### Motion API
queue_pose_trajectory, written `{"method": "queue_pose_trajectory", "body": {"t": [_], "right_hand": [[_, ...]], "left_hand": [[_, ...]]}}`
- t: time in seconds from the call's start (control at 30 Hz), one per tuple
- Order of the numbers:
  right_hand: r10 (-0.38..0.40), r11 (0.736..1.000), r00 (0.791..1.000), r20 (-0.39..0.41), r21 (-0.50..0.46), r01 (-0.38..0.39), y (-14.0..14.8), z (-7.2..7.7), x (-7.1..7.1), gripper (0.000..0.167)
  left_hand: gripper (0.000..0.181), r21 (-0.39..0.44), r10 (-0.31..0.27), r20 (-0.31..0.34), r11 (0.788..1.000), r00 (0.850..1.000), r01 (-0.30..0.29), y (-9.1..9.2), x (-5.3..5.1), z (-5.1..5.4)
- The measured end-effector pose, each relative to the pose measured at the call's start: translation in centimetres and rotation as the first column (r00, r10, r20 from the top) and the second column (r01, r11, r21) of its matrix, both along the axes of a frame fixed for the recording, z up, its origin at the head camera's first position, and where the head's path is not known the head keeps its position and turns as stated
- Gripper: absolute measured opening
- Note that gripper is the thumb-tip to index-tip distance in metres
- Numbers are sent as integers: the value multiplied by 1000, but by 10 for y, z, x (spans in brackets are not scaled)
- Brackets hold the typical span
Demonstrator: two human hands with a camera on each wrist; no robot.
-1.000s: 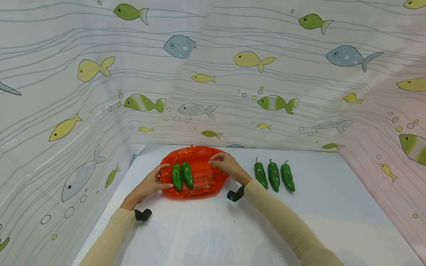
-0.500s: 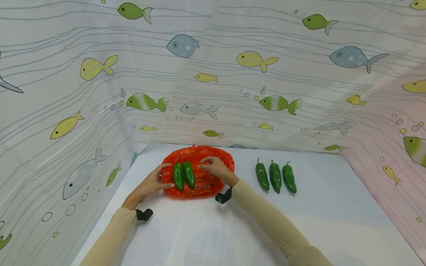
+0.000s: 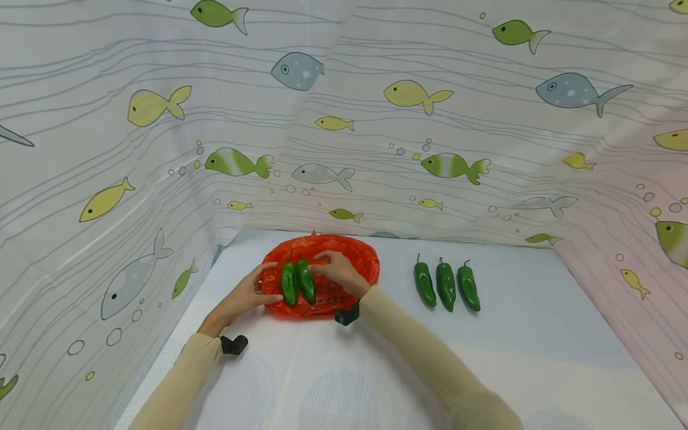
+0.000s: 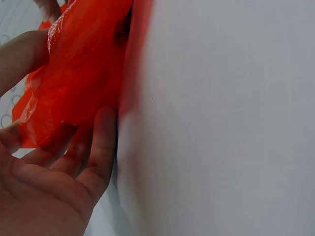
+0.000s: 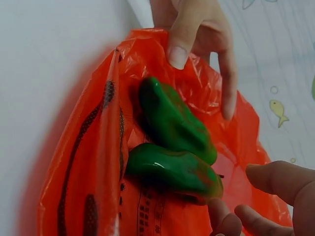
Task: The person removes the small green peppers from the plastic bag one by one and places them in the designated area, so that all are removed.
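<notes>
Two green peppers lie side by side in a red plastic bag (image 3: 352, 248): a left one (image 3: 289, 284) and a right one (image 3: 306, 283). My left hand (image 3: 249, 291) holds the bag's left side. In the left wrist view its fingers (image 4: 101, 142) lie outside the red plastic, while the right wrist view shows its thumb (image 5: 179, 51) inside the rim. My right hand (image 3: 340, 272) is above the bag beside the right pepper. Its thumb and fingers stand apart around that pepper's stem end, the fingertips close to it in the right wrist view; contact is unclear.
To the right of the bag, three more green peppers (image 3: 445, 285) lie in a row on the white table (image 3: 516, 322). A fish-patterned curtain (image 3: 371, 131) encloses the back and both sides. Dark devices (image 3: 347, 314) are worn on both wrists.
My right hand has moved left across the bag, from its right side to the right pepper. The left hand has kept its place on the bag, and the peppers lie as before.
</notes>
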State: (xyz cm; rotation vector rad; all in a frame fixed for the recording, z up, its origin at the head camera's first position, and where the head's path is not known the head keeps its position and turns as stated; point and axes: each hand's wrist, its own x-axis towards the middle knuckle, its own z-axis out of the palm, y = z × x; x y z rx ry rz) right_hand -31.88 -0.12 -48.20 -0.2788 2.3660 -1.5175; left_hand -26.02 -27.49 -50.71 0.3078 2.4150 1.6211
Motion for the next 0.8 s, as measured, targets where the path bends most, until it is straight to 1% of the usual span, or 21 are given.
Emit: {"method": "queue_pose_trajectory", "body": {"t": [0.1, 0.23, 0.5, 0.63, 0.8], "right_hand": [[-7, 1000, 1000, 16, 1, 7, -5, 1, 0, 48], [8, 1000, 999, 33, -2, -8, -11, 1, 2, 52], [29, 999, 999, 28, 17, -30, -19, -5, 4, 55], [40, 999, 999, 30, 17, -41, -21, -5, 4, 57], [17, 998, 998, 62, 51, -20, -24, -5, 1, 58]], "left_hand": [[85, 1, -1, 5, 1000, 1000, 1, 0, 0, 1], [85, 5, -3, 10, 1000, 1000, 3, 0, 1, 2], [85, 13, -9, 10, 1000, 1000, 9, -1, 1, -1], [85, 24, -11, 8, 1000, 1000, 10, -2, 1, -1], [85, 42, -15, 10, 999, 1000, 15, -2, 0, 0]]}}
